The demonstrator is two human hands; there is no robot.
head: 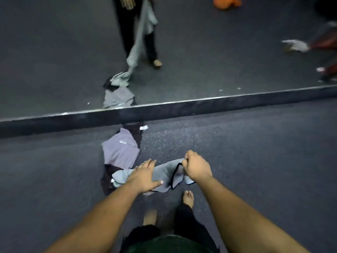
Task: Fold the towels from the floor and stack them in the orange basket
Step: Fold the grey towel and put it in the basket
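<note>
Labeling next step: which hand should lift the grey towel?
Probably right: it already pinches the grey towel's edge. The left hand only lies flat on it, fingers straight.

dark speckled floor [237, 147] — wall mirror [54, 52] above black baseboard [182, 108]

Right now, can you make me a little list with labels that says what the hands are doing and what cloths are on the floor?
right hand: grips the top edge of the grey towel and lifts it
left hand: fingers straight, lying flat on the grey towel
grey towel: has a black trim, not folded yet
lilac cloth: on the floor beside the mirror, lying on a dark cloth
orange basket: seen only in the mirror, blurry
feet: bare, on the dark floor
</note>
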